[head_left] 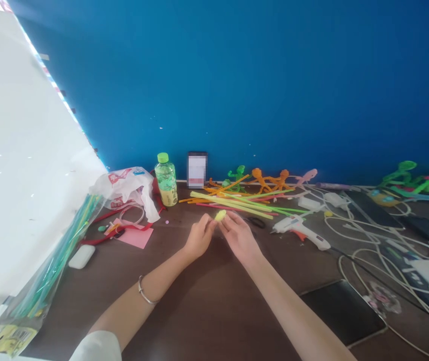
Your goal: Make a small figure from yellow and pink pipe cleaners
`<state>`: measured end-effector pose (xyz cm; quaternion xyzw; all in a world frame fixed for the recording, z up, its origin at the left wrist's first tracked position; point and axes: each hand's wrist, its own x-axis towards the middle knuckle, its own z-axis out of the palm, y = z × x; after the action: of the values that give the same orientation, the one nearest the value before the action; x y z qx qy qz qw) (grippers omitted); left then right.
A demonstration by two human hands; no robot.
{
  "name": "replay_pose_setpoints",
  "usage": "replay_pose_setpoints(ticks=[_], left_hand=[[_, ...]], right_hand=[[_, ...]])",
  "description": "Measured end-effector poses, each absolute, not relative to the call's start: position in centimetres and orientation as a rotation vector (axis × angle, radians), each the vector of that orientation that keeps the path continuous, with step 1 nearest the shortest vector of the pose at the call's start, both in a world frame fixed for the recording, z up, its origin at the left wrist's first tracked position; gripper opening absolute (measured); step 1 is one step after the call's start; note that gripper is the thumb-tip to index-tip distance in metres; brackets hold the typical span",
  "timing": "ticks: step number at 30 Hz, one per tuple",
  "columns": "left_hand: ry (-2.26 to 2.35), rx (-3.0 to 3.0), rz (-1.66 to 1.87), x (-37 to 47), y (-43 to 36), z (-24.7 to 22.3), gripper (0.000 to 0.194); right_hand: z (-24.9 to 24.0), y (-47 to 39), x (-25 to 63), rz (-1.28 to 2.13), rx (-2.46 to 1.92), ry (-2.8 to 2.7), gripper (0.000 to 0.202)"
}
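Observation:
A small yellow piece (220, 215) is held between my two hands, above the middle of the dark table. My left hand (200, 235) pinches it from the left with its fingers closed. From the right, my right hand (238, 233) holds the same piece with its fingertips. Just beyond the hands lies a loose pile of yellow, orange and red pipe cleaners (237, 201). A green-capped bottle (167, 183) stands upright behind my left hand.
A white glue gun (302, 230), tangled white cables (368, 240) and a black tablet (344, 311) are on the right. Orange figures (270, 181) stand by the blue wall. On the left are a plastic bag (129, 188), pink paper (137, 237), a white case (82, 256) and bagged green pipe cleaners (58, 260).

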<state>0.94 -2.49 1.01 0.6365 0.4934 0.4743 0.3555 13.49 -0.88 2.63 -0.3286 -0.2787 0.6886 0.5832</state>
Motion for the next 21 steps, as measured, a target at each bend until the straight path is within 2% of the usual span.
replay_pose_setpoints(ticks=[10,21], left_hand=[[0.781,1.231,1.059,0.6,-1.7,1.9,0.036],[0.786,1.192,1.002,0.6,-2.1,3.9,0.040]], right_hand=[[3.3,-1.2,14.4,1.503,-0.803,-0.805,0.023],[4.4,-2.7,14.9,1.388,-0.895,-1.099,0.021]])
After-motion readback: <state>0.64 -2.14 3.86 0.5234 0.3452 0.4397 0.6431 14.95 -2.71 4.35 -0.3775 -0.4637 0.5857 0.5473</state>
